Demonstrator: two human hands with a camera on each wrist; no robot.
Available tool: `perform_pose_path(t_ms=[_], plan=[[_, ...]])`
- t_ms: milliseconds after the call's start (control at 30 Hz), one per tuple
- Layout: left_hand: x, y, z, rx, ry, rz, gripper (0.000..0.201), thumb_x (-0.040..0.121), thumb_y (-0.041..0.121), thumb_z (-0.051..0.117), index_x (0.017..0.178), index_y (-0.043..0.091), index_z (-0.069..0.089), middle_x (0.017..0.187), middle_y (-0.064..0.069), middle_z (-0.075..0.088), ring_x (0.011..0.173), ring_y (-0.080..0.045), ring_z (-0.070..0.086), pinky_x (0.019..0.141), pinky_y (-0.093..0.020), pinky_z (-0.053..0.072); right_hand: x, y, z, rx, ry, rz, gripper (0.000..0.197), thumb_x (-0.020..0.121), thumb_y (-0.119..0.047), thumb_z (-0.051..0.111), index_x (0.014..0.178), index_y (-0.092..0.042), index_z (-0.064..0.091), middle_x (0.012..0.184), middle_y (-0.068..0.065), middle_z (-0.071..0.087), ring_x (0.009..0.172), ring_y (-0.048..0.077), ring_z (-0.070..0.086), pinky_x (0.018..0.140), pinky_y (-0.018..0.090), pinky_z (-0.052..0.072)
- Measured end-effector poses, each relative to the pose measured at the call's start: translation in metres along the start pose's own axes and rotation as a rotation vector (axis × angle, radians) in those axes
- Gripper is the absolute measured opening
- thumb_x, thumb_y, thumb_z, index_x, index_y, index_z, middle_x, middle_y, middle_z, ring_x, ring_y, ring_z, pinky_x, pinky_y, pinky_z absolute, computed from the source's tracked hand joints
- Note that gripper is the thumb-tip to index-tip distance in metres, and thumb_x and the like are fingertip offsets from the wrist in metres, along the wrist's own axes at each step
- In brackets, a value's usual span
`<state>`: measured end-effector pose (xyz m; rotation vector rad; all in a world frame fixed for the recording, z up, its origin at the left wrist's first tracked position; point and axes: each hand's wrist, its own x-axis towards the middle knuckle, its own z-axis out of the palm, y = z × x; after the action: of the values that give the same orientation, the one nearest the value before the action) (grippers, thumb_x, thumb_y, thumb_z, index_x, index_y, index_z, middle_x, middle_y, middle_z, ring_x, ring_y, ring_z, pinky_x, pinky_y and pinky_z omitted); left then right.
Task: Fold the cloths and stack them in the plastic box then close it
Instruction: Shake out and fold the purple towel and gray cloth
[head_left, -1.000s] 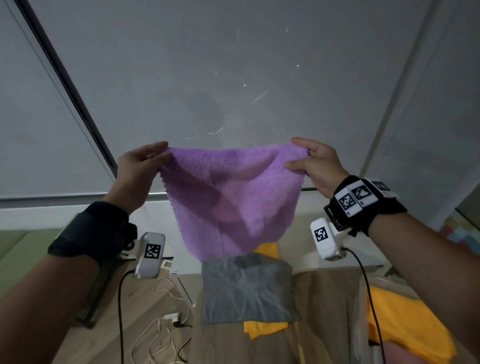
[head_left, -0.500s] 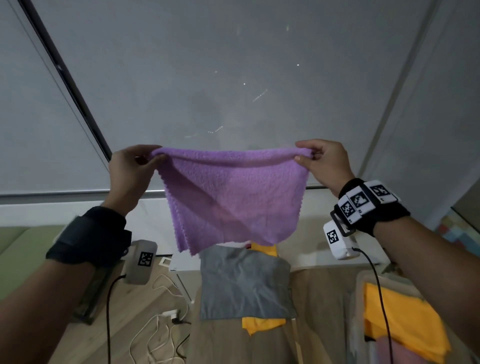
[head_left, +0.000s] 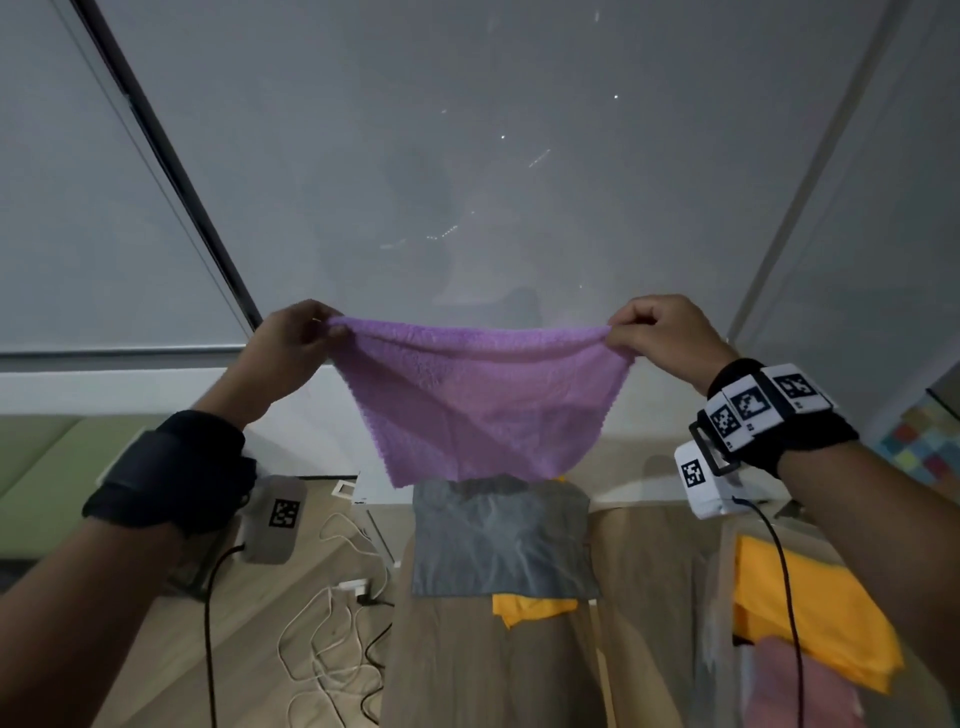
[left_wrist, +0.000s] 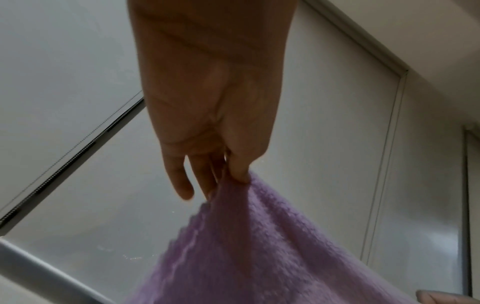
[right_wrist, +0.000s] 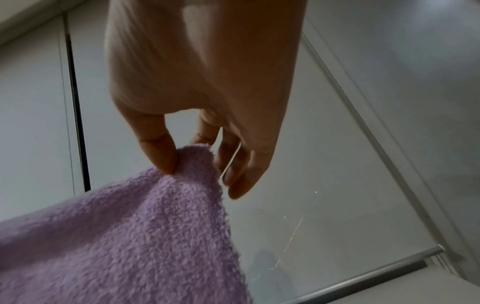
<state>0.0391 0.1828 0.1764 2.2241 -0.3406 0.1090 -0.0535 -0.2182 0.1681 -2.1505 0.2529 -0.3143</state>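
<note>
The purple cloth (head_left: 483, 410) hangs stretched sideways above the grey cloth (head_left: 498, 540), its top corners pinched by the left hand (head_left: 291, 343) and right hand (head_left: 665, 338), both equally near.

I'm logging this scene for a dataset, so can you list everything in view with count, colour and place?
purple cloth: 1, purple, held up in the air by two corners
grey cloth: 1, grey, flat on the table
yellow cloth: 1, yellow, under the grey cloth
plastic box: 1, clear, lower right, holding yellow and pink cloths
table: 1, wood
cables: several, white and black, on the floor, left
blinds: grey, behind
left hand: pinches the left corner
right hand: pinches the right corner
</note>
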Motion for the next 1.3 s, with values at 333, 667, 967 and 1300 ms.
perform_pose_path(t_ms=[333,667,967,1300], plan=[[-0.046,-0.014,0.01,-0.139,-0.625,-0.453,0.018,0.096,0.016,0.058,0.106,0.002,0.062,0.091,-0.01,0.062,0.08,-0.018,0.06,0.067,-0.028,0.055,-0.027,0.011,0.019,-0.256,-0.771,0.305,0.026,0.077,0.004,0.048,0.06,-0.015,0.042,0.056,-0.003,0.042,0.051,0.011,0.035,0.047,0.024,0.028],[-0.102,-0.079,0.115,-0.008,-0.674,-0.656,0.02,0.091,0.029,0.068,0.096,0.01,0.061,0.085,-0.007,0.059,0.074,-0.016,0.056,0.064,-0.029,0.055,-0.078,0.102,0.116,-0.477,-0.952,0.221,0.034,0.082,0.008,0.051,0.058,-0.015,0.042,0.069,0.006,0.045,0.063,0.011,0.047,0.058,0.021,0.036],[-0.116,-0.107,0.109,0.003,-1.026,-0.79,0.011,0.096,0.003,0.05,0.102,0.007,0.058,0.087,-0.01,0.058,0.074,-0.019,0.057,0.066,-0.029,0.053,-0.097,0.122,0.116,-0.405,-1.213,0.277,0.025,0.077,0.009,0.055,0.06,-0.009,0.05,0.053,-0.012,0.05,0.05,0.001,0.046,0.052,0.013,0.035],[-0.14,-0.126,0.122,0.186,-1.443,-0.888,0.012,0.095,0.005,0.056,0.103,0.013,0.06,0.089,-0.007,0.063,0.078,-0.016,0.061,0.075,-0.029,0.05,-0.129,0.133,0.129,-0.457,-1.425,0.568,0.022,0.075,0.004,0.057,0.068,-0.015,0.047,0.057,-0.009,0.049,0.053,0.002,0.044,0.047,0.013,0.035]])
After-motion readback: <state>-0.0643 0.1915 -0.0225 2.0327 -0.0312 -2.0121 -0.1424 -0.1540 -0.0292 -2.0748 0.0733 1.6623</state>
